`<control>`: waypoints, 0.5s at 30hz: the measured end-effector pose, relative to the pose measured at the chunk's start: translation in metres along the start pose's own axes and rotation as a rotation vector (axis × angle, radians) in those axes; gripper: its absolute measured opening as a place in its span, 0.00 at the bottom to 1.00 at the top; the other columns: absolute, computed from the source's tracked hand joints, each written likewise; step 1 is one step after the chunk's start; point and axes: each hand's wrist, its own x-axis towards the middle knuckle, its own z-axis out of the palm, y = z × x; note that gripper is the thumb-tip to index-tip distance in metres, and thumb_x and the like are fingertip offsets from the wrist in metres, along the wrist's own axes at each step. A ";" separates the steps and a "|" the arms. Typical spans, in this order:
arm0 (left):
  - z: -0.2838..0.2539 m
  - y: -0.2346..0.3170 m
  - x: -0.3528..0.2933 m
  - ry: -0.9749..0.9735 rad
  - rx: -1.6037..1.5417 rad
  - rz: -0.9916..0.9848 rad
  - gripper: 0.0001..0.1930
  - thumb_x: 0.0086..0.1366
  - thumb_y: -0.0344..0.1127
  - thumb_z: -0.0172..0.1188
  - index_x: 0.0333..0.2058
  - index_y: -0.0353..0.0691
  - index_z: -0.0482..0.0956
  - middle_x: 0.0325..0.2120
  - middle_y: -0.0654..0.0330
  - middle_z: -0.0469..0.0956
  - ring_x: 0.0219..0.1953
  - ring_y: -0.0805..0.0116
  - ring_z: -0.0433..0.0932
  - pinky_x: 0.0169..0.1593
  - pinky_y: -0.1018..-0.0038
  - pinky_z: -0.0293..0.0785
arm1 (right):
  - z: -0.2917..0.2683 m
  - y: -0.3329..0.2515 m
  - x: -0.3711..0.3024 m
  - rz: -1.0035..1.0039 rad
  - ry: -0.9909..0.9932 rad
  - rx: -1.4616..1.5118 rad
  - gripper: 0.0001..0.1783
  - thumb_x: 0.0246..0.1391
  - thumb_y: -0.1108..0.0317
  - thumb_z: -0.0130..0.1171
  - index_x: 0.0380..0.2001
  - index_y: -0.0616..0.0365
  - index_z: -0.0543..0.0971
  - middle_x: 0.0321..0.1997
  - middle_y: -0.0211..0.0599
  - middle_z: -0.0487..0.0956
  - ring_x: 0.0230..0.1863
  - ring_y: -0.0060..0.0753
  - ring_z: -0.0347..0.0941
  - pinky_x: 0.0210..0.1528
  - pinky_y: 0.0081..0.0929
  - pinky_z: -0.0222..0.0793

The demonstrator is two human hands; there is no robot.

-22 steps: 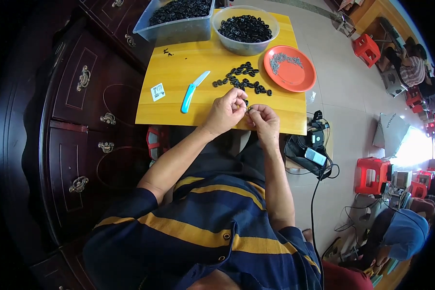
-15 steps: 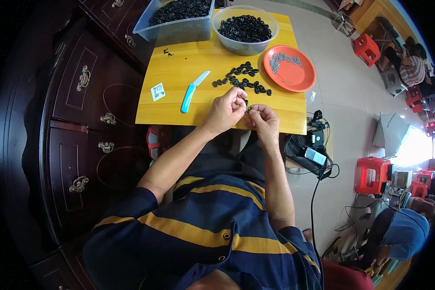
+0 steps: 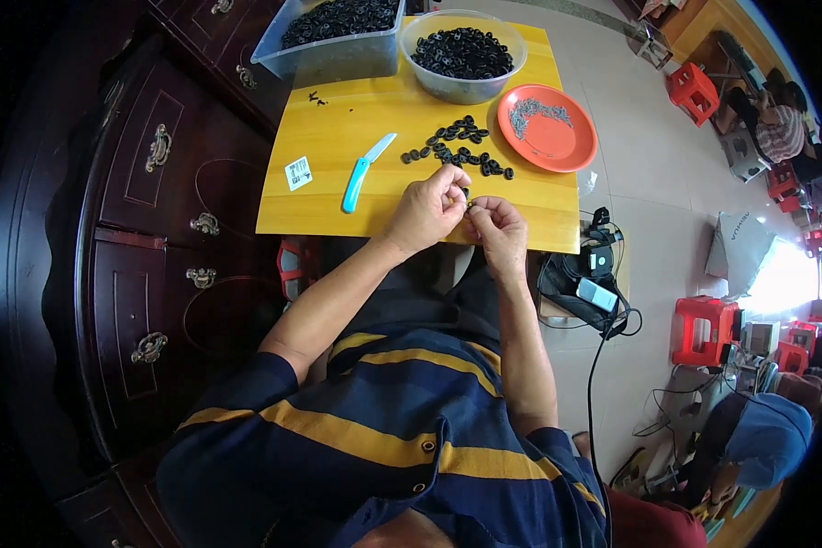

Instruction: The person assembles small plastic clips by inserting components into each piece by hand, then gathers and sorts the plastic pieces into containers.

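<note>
Round bowl [image 3: 466,87] and clear tub [image 3: 324,59] hold black rings.

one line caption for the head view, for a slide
Both hands pinch a small black ring at the yellow wooden table edge.

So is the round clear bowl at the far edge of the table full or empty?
Nearly full: the round clear bowl is heaped with small black rings almost to its rim.
</note>
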 end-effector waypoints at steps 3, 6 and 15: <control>0.002 0.000 0.001 0.000 0.011 -0.006 0.11 0.59 0.23 0.60 0.40 0.35 0.73 0.23 0.62 0.79 0.25 0.78 0.78 0.32 0.79 0.75 | 0.000 0.003 0.001 -0.008 0.009 -0.043 0.06 0.60 0.72 0.59 0.39 0.61 0.78 0.31 0.29 0.81 0.28 0.17 0.74 0.32 0.16 0.72; 0.003 -0.002 0.001 -0.003 -0.016 -0.023 0.11 0.59 0.23 0.60 0.41 0.35 0.73 0.24 0.62 0.79 0.25 0.78 0.79 0.33 0.79 0.75 | 0.002 0.003 0.002 -0.022 0.017 -0.062 0.05 0.60 0.72 0.59 0.39 0.61 0.78 0.30 0.29 0.80 0.27 0.17 0.74 0.32 0.16 0.72; -0.008 -0.010 0.002 -0.074 -0.045 -0.061 0.15 0.58 0.23 0.59 0.45 0.36 0.75 0.26 0.60 0.78 0.26 0.74 0.79 0.33 0.77 0.75 | -0.007 -0.007 0.000 -0.059 0.065 0.152 0.05 0.60 0.72 0.58 0.39 0.61 0.77 0.30 0.29 0.80 0.28 0.17 0.74 0.32 0.16 0.70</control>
